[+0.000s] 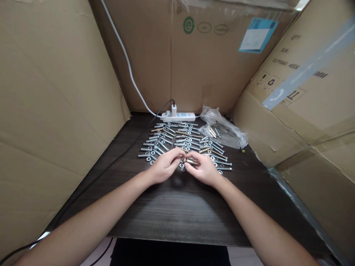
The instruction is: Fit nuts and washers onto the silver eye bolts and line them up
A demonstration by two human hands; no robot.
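Over the near edge of the laid-out hardware, my right hand [204,169] is closed around a brass-coloured bolt [191,161], its nut end pointing left. My left hand [166,166] is beside that end with its fingertips curled together in a pinch; whatever is in them is too small to make out. Beyond both hands lie rows of silver bolts [188,144], with a few brass-coloured ones among them. Loose nuts and a washer [183,169] lie just below the held bolt. More nuts and washers are scattered between the rows.
A clear plastic bag [229,135] with some bolts lies at the back right. Behind the rows is a white power strip [181,117] with a charger [173,110]. A black cable [111,164] crosses the left of the dark table [177,218]. Cardboard walls [205,70] enclose three sides.
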